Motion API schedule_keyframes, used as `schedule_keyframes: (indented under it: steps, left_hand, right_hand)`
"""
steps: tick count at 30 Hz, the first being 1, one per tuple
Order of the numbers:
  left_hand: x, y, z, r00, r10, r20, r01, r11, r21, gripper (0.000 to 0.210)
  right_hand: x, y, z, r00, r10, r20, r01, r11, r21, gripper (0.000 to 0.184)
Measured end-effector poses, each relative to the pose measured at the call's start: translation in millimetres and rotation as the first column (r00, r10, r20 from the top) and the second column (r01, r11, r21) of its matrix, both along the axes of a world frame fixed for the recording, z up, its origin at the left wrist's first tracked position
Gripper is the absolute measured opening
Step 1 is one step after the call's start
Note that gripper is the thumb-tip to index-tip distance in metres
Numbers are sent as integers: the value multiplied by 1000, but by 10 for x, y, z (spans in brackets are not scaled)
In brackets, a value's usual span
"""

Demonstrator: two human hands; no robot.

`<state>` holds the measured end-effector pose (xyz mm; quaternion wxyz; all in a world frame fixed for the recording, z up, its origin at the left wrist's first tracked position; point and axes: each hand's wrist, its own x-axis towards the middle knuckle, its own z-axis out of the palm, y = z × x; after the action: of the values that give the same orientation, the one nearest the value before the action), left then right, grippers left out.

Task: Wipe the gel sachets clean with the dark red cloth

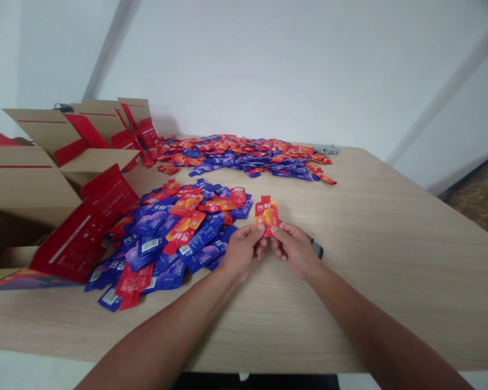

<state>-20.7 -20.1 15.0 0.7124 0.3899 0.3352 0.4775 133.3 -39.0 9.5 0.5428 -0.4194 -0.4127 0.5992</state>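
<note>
Between my two hands a red and orange sachet [267,213] is held upright, its printed front toward me and its narrow neck at the top. My left hand [244,247] pinches its lower left corner between thumb and fingers. The lower right corner is gripped the same way by my right hand [295,248]. Close by on the left lies a loose pile of blue and red sachets [174,227], nearest to my left hand. A dark object [317,249], mostly hidden behind my right hand, rests on the table; I cannot make out what it is.
Open cardboard boxes [28,179] with red printed flaps stand along the left side. Across the back of the wooden table [390,260] stretches a long heap of red and blue sachets [244,154]. A small grey item [329,149] lies at its right end, before a white wall.
</note>
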Motion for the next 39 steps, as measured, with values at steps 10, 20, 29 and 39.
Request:
schedule_keyframes:
  steps: [10, 20, 29, 39]
  left_hand:
    - [8, -7, -2, 1000, 6, 18, -6, 1000, -8, 48]
    - [28, -78, 42, 979, -87, 187, 99, 993, -59, 43]
    - [-37, 53, 78, 951, -168, 259, 222, 955, -197, 56]
    - [-159, 71, 192, 866, -158, 474, 226, 970, -90, 43]
  right_hand:
    - [-20, -8, 37, 1000, 20, 14, -20, 999, -26, 45]
    - [-24, -37, 75, 992, 92, -89, -90, 995, 37, 39]
    - [8, -51, 181, 954, 173, -244, -196, 978, -72, 41]
    - [50, -77, 261, 837, 318, -444, -400, 911, -102, 41]
